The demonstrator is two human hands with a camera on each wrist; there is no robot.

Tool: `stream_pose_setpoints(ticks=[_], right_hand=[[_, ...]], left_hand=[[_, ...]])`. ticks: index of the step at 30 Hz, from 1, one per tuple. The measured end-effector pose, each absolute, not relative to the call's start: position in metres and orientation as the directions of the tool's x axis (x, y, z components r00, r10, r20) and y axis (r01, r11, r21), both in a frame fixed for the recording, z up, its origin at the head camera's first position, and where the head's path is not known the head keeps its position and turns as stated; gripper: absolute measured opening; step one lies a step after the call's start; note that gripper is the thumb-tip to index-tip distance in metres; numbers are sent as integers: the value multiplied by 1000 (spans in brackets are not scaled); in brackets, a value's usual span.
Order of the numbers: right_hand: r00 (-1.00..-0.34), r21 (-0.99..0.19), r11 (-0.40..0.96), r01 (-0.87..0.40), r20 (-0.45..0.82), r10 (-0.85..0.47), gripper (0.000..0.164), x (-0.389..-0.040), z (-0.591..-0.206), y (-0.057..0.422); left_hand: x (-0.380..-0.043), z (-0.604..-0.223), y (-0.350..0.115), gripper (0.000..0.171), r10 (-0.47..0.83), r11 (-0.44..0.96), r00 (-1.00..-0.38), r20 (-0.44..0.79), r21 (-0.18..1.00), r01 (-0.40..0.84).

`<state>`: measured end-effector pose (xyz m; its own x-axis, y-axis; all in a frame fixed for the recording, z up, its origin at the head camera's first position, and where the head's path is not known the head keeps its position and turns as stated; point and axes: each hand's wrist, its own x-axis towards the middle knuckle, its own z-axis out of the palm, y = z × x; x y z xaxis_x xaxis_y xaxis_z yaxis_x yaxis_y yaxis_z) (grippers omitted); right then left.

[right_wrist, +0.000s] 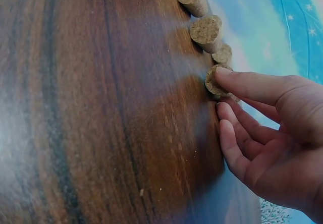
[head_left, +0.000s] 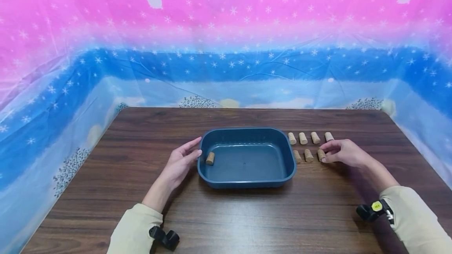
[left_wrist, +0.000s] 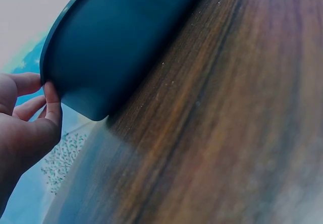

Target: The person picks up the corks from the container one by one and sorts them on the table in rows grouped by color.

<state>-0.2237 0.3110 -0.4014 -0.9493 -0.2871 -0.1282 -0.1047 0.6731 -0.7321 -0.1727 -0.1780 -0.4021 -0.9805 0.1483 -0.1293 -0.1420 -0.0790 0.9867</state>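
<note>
A dark blue-grey rectangular basin (head_left: 244, 184) stands on the table, with one cork stopper (head_left: 210, 158) at the left inside it. My left hand (head_left: 179, 162) is at the basin's left end; in the left wrist view the thumb and fingertips (left_wrist: 52, 94) touch the outside of its rim. To the right of the basin, my right hand (head_left: 347, 153) pinches the end cork (head_left: 321, 155) of the front row between thumb and fingers. In the right wrist view the thumb lies over this cork's (right_wrist: 214, 82) round end, and the other fingers curve below.
Cork stoppers stand in two rows right of the basin: a back row with a pale cork (head_left: 303, 138) and others, and a front row including a darker cork (head_left: 308, 155). The brown wooden table (head_left: 243, 218) is bordered by a pink and blue snowflake-patterned cloth (head_left: 226, 62).
</note>
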Motion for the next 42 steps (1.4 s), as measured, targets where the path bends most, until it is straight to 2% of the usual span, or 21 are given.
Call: stream_pose_setpoints(ticks=[21,35,42], right_hand=[[-951,-756,648,-93,-126,-283,47,-224,-405,311],[-944,-775,626,-87,-137,-301,53,-222,-404,314],[-954,-766,638,-72,-133,-268,58,-214,-394,315]], left_hand=[[-172,-401,-178,50,147,-83,-980,-133,986,-146],[-172,-402,-177,50,142,-81,-981,-136,986,-149],[-172,-401,-178,50,141,-84,-981,-132,986,-145]])
